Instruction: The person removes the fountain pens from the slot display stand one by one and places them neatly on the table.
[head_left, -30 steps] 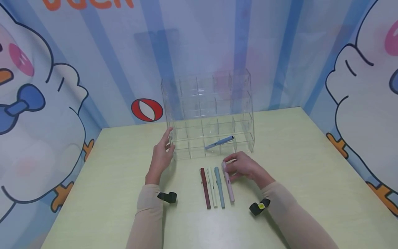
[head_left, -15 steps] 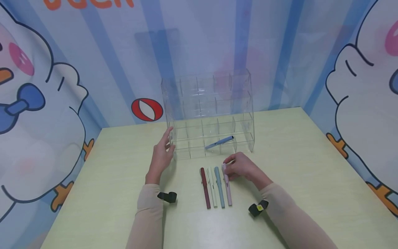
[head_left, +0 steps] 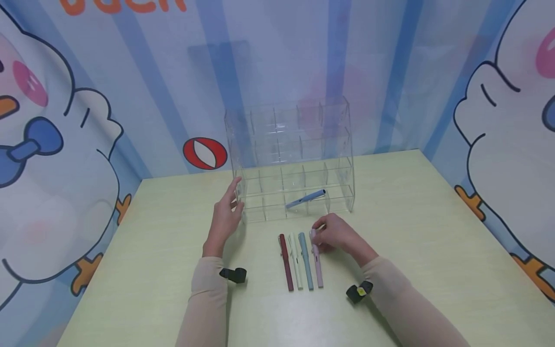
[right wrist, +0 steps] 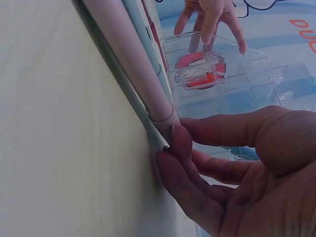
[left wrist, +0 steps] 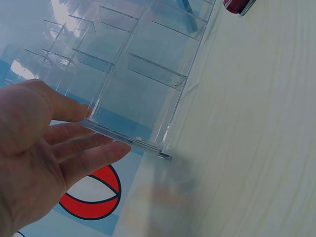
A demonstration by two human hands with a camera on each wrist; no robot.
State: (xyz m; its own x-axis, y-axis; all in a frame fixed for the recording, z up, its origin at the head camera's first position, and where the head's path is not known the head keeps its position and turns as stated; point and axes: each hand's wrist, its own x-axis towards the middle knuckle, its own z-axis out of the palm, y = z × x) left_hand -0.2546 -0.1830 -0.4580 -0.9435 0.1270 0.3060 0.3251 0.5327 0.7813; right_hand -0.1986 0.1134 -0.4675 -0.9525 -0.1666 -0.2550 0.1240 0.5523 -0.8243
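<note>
My right hand (head_left: pixel 340 233) pinches the cap end of a lilac pen (head_left: pixel 318 265) between thumb and fingertips. That pen lies at the right of a row, beside a light blue pen (head_left: pixel 306 262), a pale cream pen (head_left: pixel 296 262) and a dark red pen (head_left: pixel 286 264). Against the left side wall of a clear acrylic rack (left wrist: pixel 148 64) rests my left hand (head_left: pixel 225 217), its fingers fairly straight along the outside and the thumb at the front edge. A blue pen (head_left: pixel 305 198) leans at a slant in the rack's lowest front row.
The rack's several tiers of divided compartments rise toward the patterned backdrop (head_left: pixel 286 58). Its back stands near the far edge of the pale table (head_left: pixel 390 193). Both wrists carry small black cameras. Cartoon-printed walls border the table on the left and right.
The lilac pen has turned and slid slightly toward me, now nearly parallel with the row. My right hand has shifted a little with it; the left hand stays at the rack.
</note>
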